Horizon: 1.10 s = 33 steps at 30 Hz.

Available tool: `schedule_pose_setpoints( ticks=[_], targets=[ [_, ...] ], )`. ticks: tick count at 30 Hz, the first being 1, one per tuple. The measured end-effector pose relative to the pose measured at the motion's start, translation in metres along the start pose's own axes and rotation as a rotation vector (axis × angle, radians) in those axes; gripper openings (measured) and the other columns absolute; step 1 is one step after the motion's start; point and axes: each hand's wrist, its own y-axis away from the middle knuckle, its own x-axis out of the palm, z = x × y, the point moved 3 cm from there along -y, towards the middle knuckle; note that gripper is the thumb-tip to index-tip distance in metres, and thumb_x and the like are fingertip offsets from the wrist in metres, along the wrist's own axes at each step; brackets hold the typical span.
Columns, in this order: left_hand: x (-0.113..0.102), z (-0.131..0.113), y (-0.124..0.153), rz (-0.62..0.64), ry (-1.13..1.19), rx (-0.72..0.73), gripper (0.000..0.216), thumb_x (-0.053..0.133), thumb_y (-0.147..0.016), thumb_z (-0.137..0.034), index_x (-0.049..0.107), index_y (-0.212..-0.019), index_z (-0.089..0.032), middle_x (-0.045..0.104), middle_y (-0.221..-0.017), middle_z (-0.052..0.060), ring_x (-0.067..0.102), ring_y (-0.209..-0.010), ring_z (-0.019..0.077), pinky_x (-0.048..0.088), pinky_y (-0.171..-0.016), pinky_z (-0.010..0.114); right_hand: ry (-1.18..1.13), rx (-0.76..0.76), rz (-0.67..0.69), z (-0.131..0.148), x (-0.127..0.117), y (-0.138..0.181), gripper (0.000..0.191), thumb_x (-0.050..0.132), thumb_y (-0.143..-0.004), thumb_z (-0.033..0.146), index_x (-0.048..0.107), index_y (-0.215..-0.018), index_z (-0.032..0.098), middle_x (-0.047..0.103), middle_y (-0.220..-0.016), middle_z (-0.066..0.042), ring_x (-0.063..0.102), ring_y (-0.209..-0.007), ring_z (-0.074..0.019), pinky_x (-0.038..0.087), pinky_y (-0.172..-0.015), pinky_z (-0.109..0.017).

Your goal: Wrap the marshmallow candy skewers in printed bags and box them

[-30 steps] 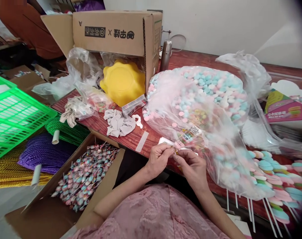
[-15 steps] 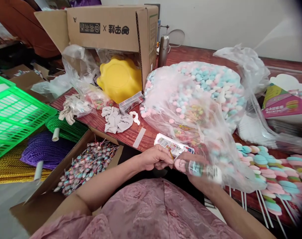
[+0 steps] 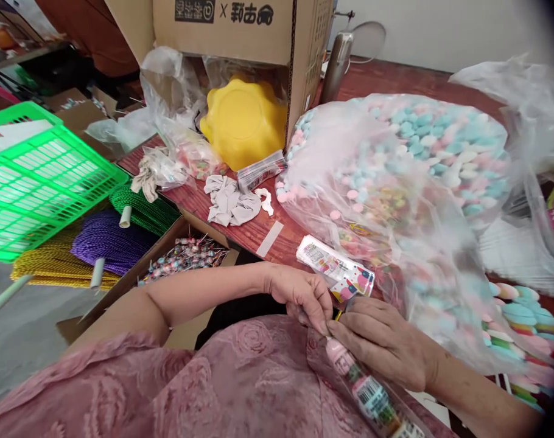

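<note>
I watch through the head camera, and what matters from here is how the wrapped candy stack (image 3: 372, 392) lies to the hands. It is off the near edge of the tabletop (image 3: 291, 226), before the pink garment (image 3: 254, 377). Its long axis slants from the fingertips down toward the lower right, running beneath the right hand (image 3: 384, 340), so that hand is the nearer along its length; its far end leaves the picture. The left hand (image 3: 307, 298) meets only the upper tip.

I see both hands nearly closed, thumbs against fingers, pinching at the gathered neck of the wrapper. A short yellow strip (image 3: 338, 314) shows between them, but I cannot tell which hand has it. Just beyond the knuckles, by the tabletop's near edge, lie printed cards (image 3: 334, 266), with the large clear bag of sweets (image 3: 409, 146) behind.
</note>
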Motion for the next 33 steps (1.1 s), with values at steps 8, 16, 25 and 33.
schedule_pose_setpoints(
  ticks=[8,16,25,33],
  targets=[
    [-0.009,-0.015,0.007,0.034,-0.124,0.006,0.044,0.091,-0.039,-0.056,0.074,-0.057,-0.019,0.058,-0.049,0.003,0.040,-0.042,0.0112,0.022,-0.038,0.022,0.117,-0.028,-0.037,-0.003,0.001,-0.005,0.026,0.042,-0.093,0.015,0.066,-0.104,0.019,0.070,-0.082,-0.006,0.062,-0.068,-0.0173,0.048,-0.060,-0.033],
    [0.002,-0.088,0.052,-0.611,-0.914,0.493,0.011,0.076,-0.061,-0.020,0.069,-0.052,-0.022,0.057,-0.048,-0.001,0.049,-0.047,0.0127,0.037,-0.047,0.025,0.306,0.031,0.076,-0.023,-0.022,-0.028,0.026,0.038,-0.096,0.016,0.063,-0.090,0.024,0.062,-0.067,-0.002,0.053,-0.057,-0.0161,0.040,-0.053,-0.033],
    [0.034,-0.055,0.026,-0.839,-1.920,1.018,0.025,0.046,-0.086,-0.008,0.059,-0.067,-0.017,0.054,-0.067,0.004,0.043,-0.060,0.0143,0.028,-0.054,0.031,0.134,0.398,-0.215,-0.042,-0.045,-0.028,0.021,0.041,-0.092,0.015,0.059,-0.082,0.022,0.058,-0.067,0.000,0.052,-0.061,-0.0137,0.040,-0.058,-0.028],
    [-0.026,-0.018,0.003,-0.958,-1.415,1.148,0.019,0.050,-0.087,-0.007,0.064,-0.078,-0.017,0.062,-0.076,0.006,0.059,-0.079,0.0170,0.050,-0.075,0.031,-0.606,0.972,-0.527,-0.082,0.035,0.018,0.026,0.057,-0.088,0.037,0.056,-0.068,0.019,0.047,-0.058,0.005,0.039,-0.051,-0.0092,0.034,-0.048,-0.022]
  ],
)
